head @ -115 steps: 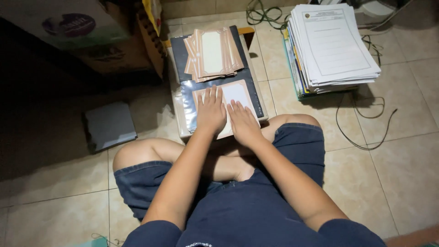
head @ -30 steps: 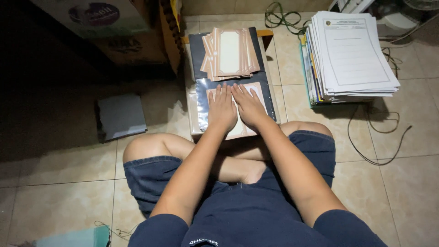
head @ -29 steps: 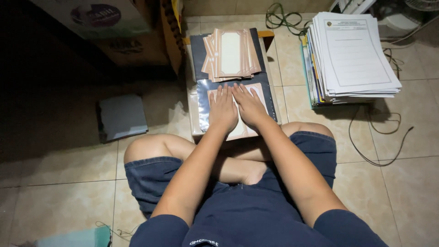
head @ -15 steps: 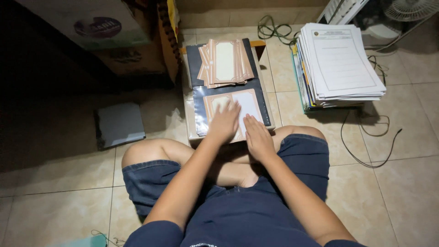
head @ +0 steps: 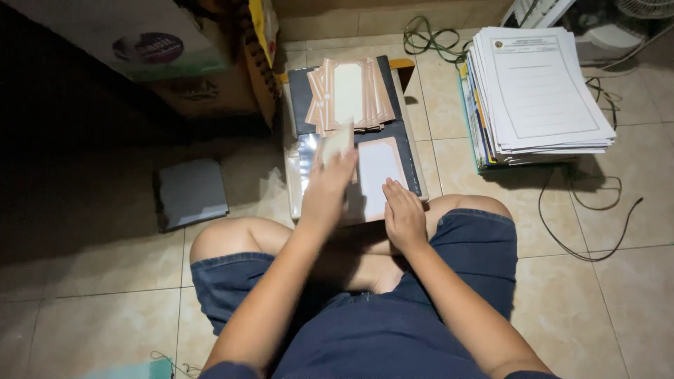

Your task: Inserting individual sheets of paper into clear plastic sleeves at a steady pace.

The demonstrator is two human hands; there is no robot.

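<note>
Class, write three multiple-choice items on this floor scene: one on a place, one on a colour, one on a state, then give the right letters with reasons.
1. Where is the tall stack of printed sheets?
A. on the person's lap
B. on the floor, right of the dark board
C. inside the cardboard box

2. What colour are the shorts?
A. dark blue
B. red
C. white

3. What is the left hand doing?
A. lying flat on the tiles
B. gripping a cable
C. lifting a pale card

Answers: 1 B, the stack sits on tiles beside the dark board. 2 A, the fabric reads dark blue. 3 C, the card is raised at its fingertips while the right hand rests on the sleeve.
</note>
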